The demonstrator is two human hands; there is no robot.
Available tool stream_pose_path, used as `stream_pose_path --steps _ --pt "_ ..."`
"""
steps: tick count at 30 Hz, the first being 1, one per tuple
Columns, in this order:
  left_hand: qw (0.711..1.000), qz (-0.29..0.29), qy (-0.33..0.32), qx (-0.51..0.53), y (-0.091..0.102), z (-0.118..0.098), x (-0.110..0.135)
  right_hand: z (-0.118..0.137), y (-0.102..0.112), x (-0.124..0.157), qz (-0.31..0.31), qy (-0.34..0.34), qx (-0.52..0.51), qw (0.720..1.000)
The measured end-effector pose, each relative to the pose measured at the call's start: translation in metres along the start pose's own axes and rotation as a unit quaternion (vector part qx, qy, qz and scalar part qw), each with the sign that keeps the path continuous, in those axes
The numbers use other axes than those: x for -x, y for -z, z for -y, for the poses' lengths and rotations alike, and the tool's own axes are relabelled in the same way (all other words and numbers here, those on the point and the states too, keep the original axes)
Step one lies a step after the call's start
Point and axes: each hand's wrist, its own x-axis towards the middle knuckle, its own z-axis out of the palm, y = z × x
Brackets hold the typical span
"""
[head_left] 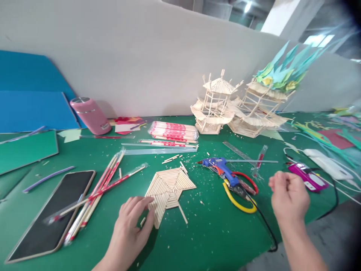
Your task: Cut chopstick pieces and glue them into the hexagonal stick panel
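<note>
A flat polygonal panel of thin wooden sticks [166, 180] lies on the green table, its sticks laid in wedges around a centre. My left hand [131, 222] is at the panel's left edge, fingertips and thumb closed in on it. A loose stick [183, 213] points away from the lower right edge, and several short stick pieces [170, 159] lie behind. Above the table's right side, my right hand [290, 195] is curled into a fist; anything inside is hidden. Between hand and panel rests a blue hot glue gun [216, 163], beside a tool with red and yellow loop handles [238, 206].
Two stick-built pavilions [216, 109] [259, 109] stand at the back, one topped with blue-green paper leaves. Wrapped chopsticks [173, 130], a pink bottle [91, 116] and a phone [53, 214] lie or stand leftward. A purple power box [307, 177] and cables are at right.
</note>
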Motion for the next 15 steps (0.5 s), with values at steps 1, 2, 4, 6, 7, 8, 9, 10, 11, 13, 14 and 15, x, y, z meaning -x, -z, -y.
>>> stream_pose_path --steps 1,2,4,6,7,8,9,10,11,13,14,15 --pt "1.0 -0.002 0.005 0.002 0.0 0.001 0.0 -0.005 0.003 -0.004 -0.005 -0.006 0.013 1.0" --pt "1.0 -0.002 0.008 0.003 0.0 0.001 0.0 -0.009 0.004 -0.005 -0.002 -0.01 0.024 1.0" --pt "1.0 -0.003 0.007 0.005 -0.001 0.0 0.001 -0.011 0.003 -0.005 0.023 -0.01 0.036 0.999" --pt "1.0 0.0 0.007 0.005 -0.001 0.0 0.0 -0.006 -0.001 0.0 0.058 -0.004 0.034 0.998" --pt "1.0 0.002 0.01 0.003 -0.001 0.001 0.0 -0.002 -0.005 0.004 0.074 0.0 0.028 0.997" --pt "1.0 0.006 0.015 -0.001 0.0 0.002 -0.001 0.003 -0.008 0.008 0.087 0.005 0.018 0.996" --pt "1.0 0.006 0.019 -0.008 0.001 0.004 -0.002 0.009 -0.012 0.012 0.098 0.009 0.007 0.995" --pt "1.0 0.006 0.023 -0.018 0.003 0.007 -0.004 0.015 -0.016 0.017 0.109 0.015 -0.007 0.994" --pt "0.999 0.004 0.024 -0.029 0.006 0.01 -0.007 0.02 -0.02 0.023 0.119 0.021 -0.021 0.992" --pt "0.998 -0.002 0.022 -0.053 0.012 0.02 -0.015 0.03 -0.03 0.036 0.138 0.034 -0.049 0.989" --pt "0.998 -0.003 0.022 -0.062 0.015 0.025 -0.02 0.034 -0.035 0.043 0.148 0.04 -0.062 0.986" --pt "0.997 -0.006 0.022 -0.071 0.018 0.032 -0.025 0.038 -0.041 0.051 0.156 0.046 -0.076 0.984"
